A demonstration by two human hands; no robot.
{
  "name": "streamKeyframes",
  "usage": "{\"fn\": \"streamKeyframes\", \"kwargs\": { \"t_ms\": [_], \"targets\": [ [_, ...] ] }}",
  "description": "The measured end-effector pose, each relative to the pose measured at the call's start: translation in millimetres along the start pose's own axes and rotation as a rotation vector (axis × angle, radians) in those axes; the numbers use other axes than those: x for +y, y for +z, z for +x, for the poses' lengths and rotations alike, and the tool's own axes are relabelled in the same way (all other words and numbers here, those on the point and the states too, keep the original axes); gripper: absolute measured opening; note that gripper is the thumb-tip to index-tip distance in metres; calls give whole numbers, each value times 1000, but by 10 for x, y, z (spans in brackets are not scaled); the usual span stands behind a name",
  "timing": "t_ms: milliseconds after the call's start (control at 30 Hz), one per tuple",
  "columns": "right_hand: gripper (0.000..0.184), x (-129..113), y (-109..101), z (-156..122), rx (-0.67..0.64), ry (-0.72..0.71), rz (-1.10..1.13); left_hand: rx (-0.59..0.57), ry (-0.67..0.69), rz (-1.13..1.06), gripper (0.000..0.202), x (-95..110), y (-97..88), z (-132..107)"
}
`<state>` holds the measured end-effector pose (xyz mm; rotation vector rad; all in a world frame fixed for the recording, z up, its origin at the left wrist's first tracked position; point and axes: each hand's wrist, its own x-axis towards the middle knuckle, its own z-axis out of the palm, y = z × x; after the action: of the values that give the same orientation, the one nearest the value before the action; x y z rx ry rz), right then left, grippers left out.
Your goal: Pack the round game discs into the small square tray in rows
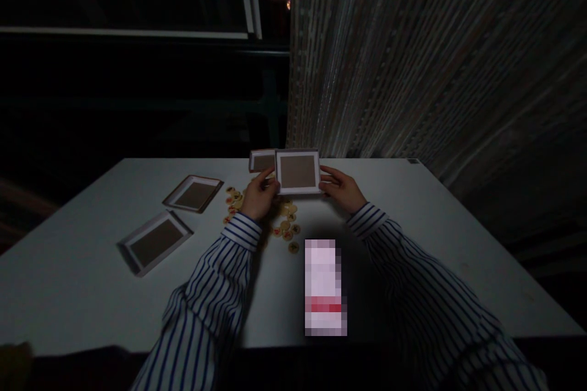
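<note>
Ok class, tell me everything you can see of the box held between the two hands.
The box is shallow, rectangular and open-faced, with low pale walls and a white border around a grey-brown inner panel; it looks like cardboard. Its open side faces the camera, long edges roughly level, towards the far side of the white table. The left hand grips its left side, the right hand its right.

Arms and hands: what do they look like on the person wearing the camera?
The left sleeve and right sleeve are long, pale with dark blue stripes, with striped cuffs. The left hand and right hand are ungloved.
</note>
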<state>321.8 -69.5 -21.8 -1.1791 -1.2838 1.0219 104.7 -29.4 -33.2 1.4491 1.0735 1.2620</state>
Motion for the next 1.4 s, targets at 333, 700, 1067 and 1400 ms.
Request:
{"fn": "streamKeyframes", "kwargs": {
  "t_ms": [333,700,1067,1400],
  "targets": [
    [54,3,-144,-175,40,-13,-23,-22,-48,-36,49,99,160,-132],
    [54,134,-304,-340,75,3,-38,-92,-12,43,51,53,273,-217],
    [50,287,-405,-537,162,40,-46,-143,-56,55,50,29,410,-381],
    [45,446,-472,-615,185,-28,-213,-125,52,294,42,-171,474,-469]
  ]
}}
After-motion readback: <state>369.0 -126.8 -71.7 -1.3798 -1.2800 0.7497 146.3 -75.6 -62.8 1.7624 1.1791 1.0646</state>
